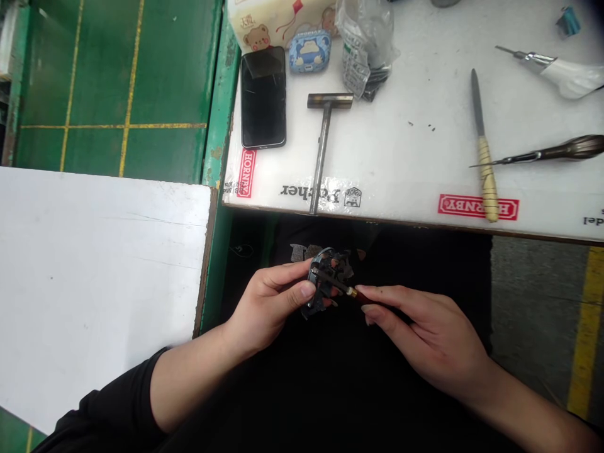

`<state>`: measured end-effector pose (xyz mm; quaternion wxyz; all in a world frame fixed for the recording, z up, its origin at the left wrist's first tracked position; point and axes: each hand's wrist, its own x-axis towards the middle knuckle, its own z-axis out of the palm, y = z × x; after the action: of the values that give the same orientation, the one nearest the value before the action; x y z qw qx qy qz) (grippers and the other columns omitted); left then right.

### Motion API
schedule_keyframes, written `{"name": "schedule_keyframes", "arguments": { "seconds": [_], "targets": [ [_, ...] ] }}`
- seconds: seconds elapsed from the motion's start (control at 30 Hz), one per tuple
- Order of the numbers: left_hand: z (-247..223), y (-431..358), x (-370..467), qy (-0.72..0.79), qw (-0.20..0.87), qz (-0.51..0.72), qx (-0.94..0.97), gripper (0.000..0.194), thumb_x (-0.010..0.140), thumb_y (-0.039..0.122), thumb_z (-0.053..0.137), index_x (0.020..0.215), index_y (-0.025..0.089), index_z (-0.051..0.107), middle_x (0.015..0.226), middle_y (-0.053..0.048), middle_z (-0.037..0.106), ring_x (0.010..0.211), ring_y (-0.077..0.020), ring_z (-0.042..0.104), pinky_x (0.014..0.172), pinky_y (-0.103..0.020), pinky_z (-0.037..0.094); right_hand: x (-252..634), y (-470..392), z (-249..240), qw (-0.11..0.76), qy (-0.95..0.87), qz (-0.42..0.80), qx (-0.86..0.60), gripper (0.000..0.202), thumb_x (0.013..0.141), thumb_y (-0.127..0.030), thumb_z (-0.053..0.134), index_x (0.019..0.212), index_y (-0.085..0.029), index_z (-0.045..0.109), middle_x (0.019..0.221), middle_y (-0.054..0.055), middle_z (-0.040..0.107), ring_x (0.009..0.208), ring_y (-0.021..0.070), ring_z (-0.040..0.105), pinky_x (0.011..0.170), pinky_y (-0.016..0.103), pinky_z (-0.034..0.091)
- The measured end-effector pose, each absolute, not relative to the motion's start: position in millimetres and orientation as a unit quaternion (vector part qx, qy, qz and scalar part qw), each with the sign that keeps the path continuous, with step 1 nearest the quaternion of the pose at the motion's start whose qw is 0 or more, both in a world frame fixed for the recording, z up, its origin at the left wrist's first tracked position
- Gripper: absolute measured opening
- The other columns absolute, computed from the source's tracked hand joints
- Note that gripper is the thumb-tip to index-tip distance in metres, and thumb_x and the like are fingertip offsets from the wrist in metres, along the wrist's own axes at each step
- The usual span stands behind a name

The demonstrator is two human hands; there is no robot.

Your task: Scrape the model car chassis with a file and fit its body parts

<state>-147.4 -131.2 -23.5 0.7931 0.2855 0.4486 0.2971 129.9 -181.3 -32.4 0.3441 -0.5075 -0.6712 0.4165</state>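
My left hand (271, 299) pinches a small dark grey part (323, 267) with a curved rim and several openings, held above my lap just off the table's front edge. In my right hand (415, 324) is a slim hand tool (353, 292) with a dark reddish handle, a brass-coloured collar and a narrow dark blade. The blade's tip lies against the upper left of the grey part; its exact shape is hard to make out. Some of my left fingers are hidden behind the part.
On the white-covered table (401, 163) lie a phone (263, 97), a T-shaped metal tool (323, 138), a blue case (310, 51), a plastic bag (365, 47), a file (484, 145), a thin pointed tool (547, 151) and a white-handled tool (561, 72). A white board (104, 264) stands left.
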Motion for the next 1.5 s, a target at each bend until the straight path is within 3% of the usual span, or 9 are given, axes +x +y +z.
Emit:
{"name": "schedule_keyframes", "arguments": {
  "seconds": [0.6,0.77,0.9,1.17,1.5],
  "targets": [
    [-28,-133,-150,0.436,0.787,0.302,0.315,0.036,0.110,0.035,0.090,0.146,0.032,0.090,0.135,-0.011,0.091,0.122,-0.0284,0.086,0.114,-0.039,0.065,129,-182,-33,0.353,-0.661,0.421,-0.510,0.022,0.118,-0.019,0.077,0.138,-0.027,0.083,0.118,-0.006,0.091,0.100,0.0070,0.088,0.100,0.008,0.066],
    [-25,-132,-148,0.430,0.797,0.300,0.301,0.038,0.110,0.037,0.090,0.147,0.030,0.089,0.127,-0.012,0.093,0.107,-0.0261,0.089,0.099,-0.034,0.067,130,-182,-33,0.358,-0.657,0.426,-0.509,0.023,0.118,-0.020,0.077,0.138,-0.027,0.084,0.116,-0.007,0.091,0.097,0.0059,0.088,0.097,0.006,0.065],
    [-22,-131,-146,0.418,0.807,0.300,0.289,0.036,0.111,0.037,0.089,0.146,0.029,0.090,0.122,-0.012,0.093,0.103,-0.0220,0.088,0.097,-0.029,0.066,130,-182,-33,0.357,-0.661,0.425,-0.505,0.022,0.119,-0.019,0.076,0.138,-0.026,0.084,0.117,-0.006,0.091,0.099,0.0066,0.089,0.098,0.007,0.065],
    [-19,-129,-147,0.401,0.847,0.270,0.220,0.041,0.105,0.043,0.094,0.142,0.024,0.092,0.114,-0.015,0.093,0.100,-0.0284,0.090,0.094,-0.037,0.074,132,-182,-33,0.364,-0.662,0.416,-0.506,0.019,0.118,-0.020,0.078,0.135,-0.026,0.085,0.118,-0.006,0.091,0.098,0.0068,0.088,0.097,0.007,0.065],
    [-17,-121,-152,0.397,0.866,0.224,0.204,0.045,0.102,0.048,0.097,0.134,0.018,0.094,0.107,-0.018,0.092,0.091,-0.0266,0.089,0.084,-0.034,0.074,139,-183,-36,0.353,-0.679,0.416,-0.491,0.020,0.120,-0.023,0.077,0.139,-0.025,0.082,0.118,-0.001,0.091,0.096,0.0096,0.089,0.091,0.012,0.068]
  ]
}}
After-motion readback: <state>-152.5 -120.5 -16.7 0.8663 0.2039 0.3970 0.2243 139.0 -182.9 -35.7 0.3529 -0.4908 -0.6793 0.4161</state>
